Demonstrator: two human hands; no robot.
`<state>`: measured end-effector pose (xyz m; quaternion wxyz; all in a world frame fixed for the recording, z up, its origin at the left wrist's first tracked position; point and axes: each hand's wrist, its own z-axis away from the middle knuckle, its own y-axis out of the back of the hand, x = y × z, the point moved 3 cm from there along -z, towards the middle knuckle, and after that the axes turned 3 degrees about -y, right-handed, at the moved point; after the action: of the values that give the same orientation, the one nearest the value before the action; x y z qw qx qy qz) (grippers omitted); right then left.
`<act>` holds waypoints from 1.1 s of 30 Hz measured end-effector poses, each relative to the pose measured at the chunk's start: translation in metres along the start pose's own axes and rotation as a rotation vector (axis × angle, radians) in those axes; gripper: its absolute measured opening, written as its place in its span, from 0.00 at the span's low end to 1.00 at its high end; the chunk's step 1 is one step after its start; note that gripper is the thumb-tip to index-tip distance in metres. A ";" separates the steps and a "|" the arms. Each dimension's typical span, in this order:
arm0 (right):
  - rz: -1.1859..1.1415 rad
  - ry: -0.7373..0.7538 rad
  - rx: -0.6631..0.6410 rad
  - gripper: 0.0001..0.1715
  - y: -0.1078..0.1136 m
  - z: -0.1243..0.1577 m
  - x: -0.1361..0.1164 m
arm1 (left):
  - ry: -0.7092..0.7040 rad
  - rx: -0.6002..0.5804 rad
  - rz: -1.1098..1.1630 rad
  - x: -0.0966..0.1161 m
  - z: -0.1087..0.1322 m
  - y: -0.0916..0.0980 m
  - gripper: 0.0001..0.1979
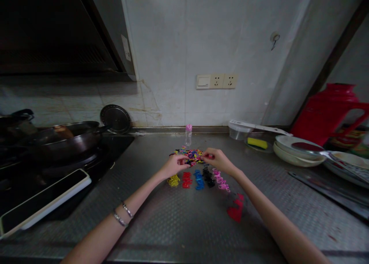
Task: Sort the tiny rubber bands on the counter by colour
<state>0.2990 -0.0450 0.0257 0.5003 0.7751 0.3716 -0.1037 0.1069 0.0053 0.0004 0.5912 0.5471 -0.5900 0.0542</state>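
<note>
A heap of mixed small coloured bands [193, 155], like little hair ties, lies on the metal counter. My left hand [172, 166] is at its left edge, thumb and fingers curled together. On the opposite side, my right hand [218, 160] has its fingertips pinched at the heap. Anything between either hand's fingers is too small to make out. Nearer to me, single-colour groups lie in a row: yellow bands [173, 180], red bands [187, 180], blue bands [198, 180], black bands [208, 178] and pink bands [221, 181].
Behind the heap stands a clear bottle [188, 136] with a pink cap. A clear packet with red print [236, 208] lies near my right forearm. Leftward are a phone-like device [46, 202] and a pan [69, 139]; rightward, a sponge [257, 143], bowls [298, 156] and a red thermos [323, 114].
</note>
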 end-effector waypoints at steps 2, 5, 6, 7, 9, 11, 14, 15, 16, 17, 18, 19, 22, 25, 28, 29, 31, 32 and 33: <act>-0.019 0.028 -0.016 0.08 -0.006 0.000 -0.009 | -0.006 -0.018 0.049 0.002 0.001 -0.006 0.21; -0.037 0.077 -0.035 0.06 -0.015 0.000 -0.018 | -0.021 -0.033 0.074 0.002 0.002 -0.012 0.20; -0.044 0.092 -0.043 0.06 -0.017 0.000 -0.020 | -0.028 -0.040 0.070 0.002 0.002 -0.014 0.19; -0.049 0.104 -0.051 0.05 -0.019 0.000 -0.022 | -0.035 -0.049 0.061 0.003 0.003 -0.015 0.17; -0.054 0.118 -0.070 0.05 -0.023 0.001 -0.024 | -0.053 -0.073 0.036 0.005 0.003 -0.016 0.13; -0.048 0.125 -0.087 0.05 -0.023 0.001 -0.025 | -0.068 -0.076 0.020 0.006 0.003 -0.015 0.12; -0.016 0.111 -0.094 0.06 -0.021 0.001 -0.024 | -0.069 -0.069 0.038 0.003 0.002 -0.011 0.12; 0.002 0.100 -0.094 0.06 -0.019 0.001 -0.023 | -0.060 -0.065 0.047 0.001 0.001 -0.010 0.12; 0.022 0.090 -0.098 0.06 -0.018 0.001 -0.021 | -0.048 -0.059 0.052 -0.001 0.001 -0.008 0.12; 0.043 0.082 -0.108 0.06 -0.017 0.001 -0.019 | -0.036 -0.049 0.050 -0.003 0.000 -0.006 0.12; 0.067 0.073 -0.124 0.07 -0.016 0.001 -0.016 | -0.025 -0.037 0.046 -0.005 0.000 -0.005 0.12; 0.092 0.063 -0.145 0.07 -0.017 0.002 -0.013 | -0.017 -0.028 0.039 -0.007 -0.001 -0.003 0.12; 0.167 0.024 -0.233 0.08 -0.020 0.004 -0.001 | -0.018 -0.021 0.027 -0.011 -0.002 0.000 0.13; 0.194 0.019 -0.314 0.08 -0.025 0.006 0.005 | -0.030 -0.021 0.028 -0.013 -0.001 0.000 0.14; 0.199 0.028 -0.306 0.09 -0.022 0.005 0.008 | -0.029 -0.022 0.016 -0.012 -0.002 -0.002 0.14; 0.206 0.019 -0.282 0.10 -0.019 0.005 0.010 | -0.031 -0.027 0.006 -0.010 -0.002 -0.004 0.14; 0.225 -0.024 -0.214 0.12 -0.010 0.004 0.018 | -0.051 -0.058 -0.034 -0.005 -0.005 -0.008 0.14; 0.235 -0.054 -0.181 0.12 -0.005 0.004 0.024 | -0.074 -0.080 -0.063 -0.001 -0.008 -0.011 0.14; 0.246 -0.087 -0.145 0.13 0.000 0.005 0.031 | -0.105 -0.105 -0.099 0.004 -0.011 -0.015 0.14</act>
<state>0.3221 -0.0345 0.0072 0.5795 0.7714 0.2584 -0.0478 0.1254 0.0044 -0.0017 0.5893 0.5460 -0.5945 -0.0349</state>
